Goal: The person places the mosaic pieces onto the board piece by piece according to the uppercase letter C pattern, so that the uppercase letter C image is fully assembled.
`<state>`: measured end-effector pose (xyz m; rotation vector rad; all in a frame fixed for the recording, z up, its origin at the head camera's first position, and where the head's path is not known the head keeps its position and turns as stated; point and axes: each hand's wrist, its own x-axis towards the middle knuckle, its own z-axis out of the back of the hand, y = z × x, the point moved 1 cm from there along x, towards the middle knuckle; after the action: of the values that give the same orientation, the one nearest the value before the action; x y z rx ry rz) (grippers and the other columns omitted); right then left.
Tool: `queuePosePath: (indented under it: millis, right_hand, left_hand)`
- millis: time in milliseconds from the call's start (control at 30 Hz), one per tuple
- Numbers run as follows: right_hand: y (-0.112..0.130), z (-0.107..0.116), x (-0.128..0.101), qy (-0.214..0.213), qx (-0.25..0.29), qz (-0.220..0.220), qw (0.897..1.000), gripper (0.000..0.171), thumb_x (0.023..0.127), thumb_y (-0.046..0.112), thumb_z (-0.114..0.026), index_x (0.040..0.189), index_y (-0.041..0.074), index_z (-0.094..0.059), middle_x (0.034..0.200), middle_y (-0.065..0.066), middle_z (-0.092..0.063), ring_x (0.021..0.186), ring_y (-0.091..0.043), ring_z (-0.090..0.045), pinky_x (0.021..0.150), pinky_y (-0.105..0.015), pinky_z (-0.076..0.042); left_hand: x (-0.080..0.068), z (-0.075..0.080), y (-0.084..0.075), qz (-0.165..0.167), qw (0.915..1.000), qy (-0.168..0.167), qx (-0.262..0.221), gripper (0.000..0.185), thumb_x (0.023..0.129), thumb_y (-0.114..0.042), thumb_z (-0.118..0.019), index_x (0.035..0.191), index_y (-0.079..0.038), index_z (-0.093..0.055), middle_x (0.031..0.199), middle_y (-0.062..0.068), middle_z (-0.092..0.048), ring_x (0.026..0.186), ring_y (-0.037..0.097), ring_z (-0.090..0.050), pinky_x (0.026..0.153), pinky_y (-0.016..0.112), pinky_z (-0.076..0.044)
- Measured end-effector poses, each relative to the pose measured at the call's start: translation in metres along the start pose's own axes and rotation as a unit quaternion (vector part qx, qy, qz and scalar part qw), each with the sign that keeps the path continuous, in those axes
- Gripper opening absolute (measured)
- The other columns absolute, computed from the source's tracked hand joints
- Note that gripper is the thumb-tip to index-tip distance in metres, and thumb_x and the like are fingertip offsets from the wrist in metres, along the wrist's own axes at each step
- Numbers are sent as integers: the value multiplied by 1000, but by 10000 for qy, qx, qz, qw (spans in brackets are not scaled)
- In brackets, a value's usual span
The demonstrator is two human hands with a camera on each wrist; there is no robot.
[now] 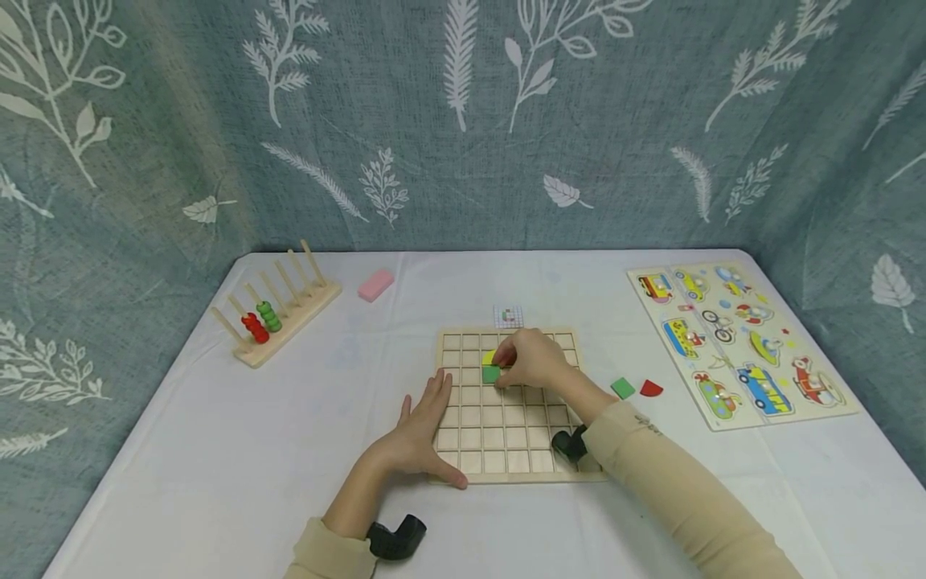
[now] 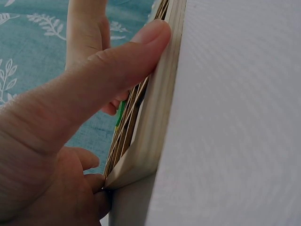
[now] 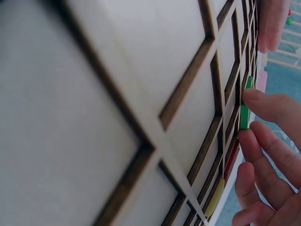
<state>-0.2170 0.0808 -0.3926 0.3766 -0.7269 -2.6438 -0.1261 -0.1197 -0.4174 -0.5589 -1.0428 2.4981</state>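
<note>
Board, wooden, gridded. Lies flat before the person. Left hand, not grasping: fingers extended along board's left edge, thumb at near-left corner. Right hand, grasping: over board's far half, with thumb and finger pinching a green square. Card, printed: just past board's far edge. Green square: third column from left, nearer far edge than near; leftward of right palm, at right fingertips; beyond and rightward of left hand, well apart from it. Nearer hand: right. Long axis: none, sides about equal. Fully seated or not: cannot tell. Yellow piece, partly hidden: just beyond, same column.
</note>
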Motion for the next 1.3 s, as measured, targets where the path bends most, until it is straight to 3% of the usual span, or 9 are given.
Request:
queuePosePath:
  millis: [500, 800, 1300]
  right_hand:
    - [-3, 14, -9, -137, 476, -4, 9988, 21, 71, 21, -78, 90, 13, -72, 77, 6, -65, 67, -11, -56, 58, -27, -45]
    - [-9, 25, -20, -279, 593, 75, 9978, 25, 72, 23, -78, 93, 12, -72, 94, 0, -66, 73, -16, -51, 59, -28, -44]
    - [-31, 45, -41, -691, 783, 206, 9943, 30, 70, 20, -79, 95, 4, -71, 89, -6, -69, 66, -16, -52, 59, -28, -44]
  left_hand:
    - [0, -1, 0, -30, 10000, -63, 16, 137, 48, -34, -90, 145, 1, -1, 151, 16, 9, 138, 30, 8, 104, 57, 8]
    - [-1, -1, 0, -18, 9999, -103, 7, 136, 48, -33, -90, 145, 2, -2, 151, 17, 7, 138, 29, 7, 104, 57, 8]
    - [0, -2, 3, -18, 9999, -134, 17, 137, 46, -34, -91, 145, 1, -2, 152, 15, 7, 138, 28, 8, 105, 55, 9]
